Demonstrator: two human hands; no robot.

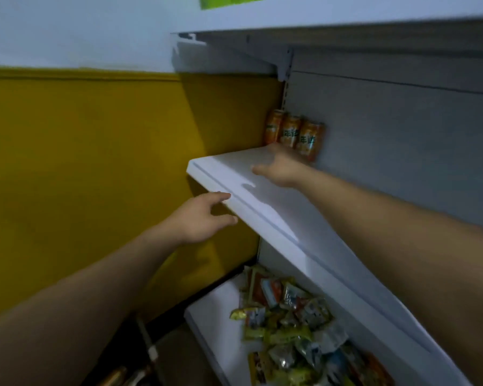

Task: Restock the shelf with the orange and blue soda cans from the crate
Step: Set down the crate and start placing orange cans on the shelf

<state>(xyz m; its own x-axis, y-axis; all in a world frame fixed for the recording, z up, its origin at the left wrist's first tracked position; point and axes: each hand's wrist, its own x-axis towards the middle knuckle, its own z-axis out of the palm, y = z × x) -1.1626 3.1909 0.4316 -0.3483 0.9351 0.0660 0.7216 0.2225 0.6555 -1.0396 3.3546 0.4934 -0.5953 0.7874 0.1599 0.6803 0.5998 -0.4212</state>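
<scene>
So the white shelf [262, 196] runs slanted through the middle of the view, and the only drinks on it are three orange cans [290, 130], standing upright in a tight row at the far left corner, right up against the grey back panel [388, 135]. The cans touch each other or near enough, labels facing out. The right hand [279, 168] reaches in over the shelf top, fingers stretched out flat toward the bottom of the cans and thumb sticking out to the left. It holds nothing, and honestly I can't tell if the fingertips touch the nearest can or just sit beside it, it's blurry there. The left hand [198, 218] is out by the near edge of the shelf, left of the right hand, fingers loosely spread and empty, with the top fingertip at the lip of the shelf and the thumb just under the edge. Left of everything is a yellow wall [81, 162]. Below sits a lower shelf [215, 316] with a messy heap of snack packets [290, 316], mostly yellow and orange wrappers. Another upper shelf [346, 12] hangs over the cans.
</scene>
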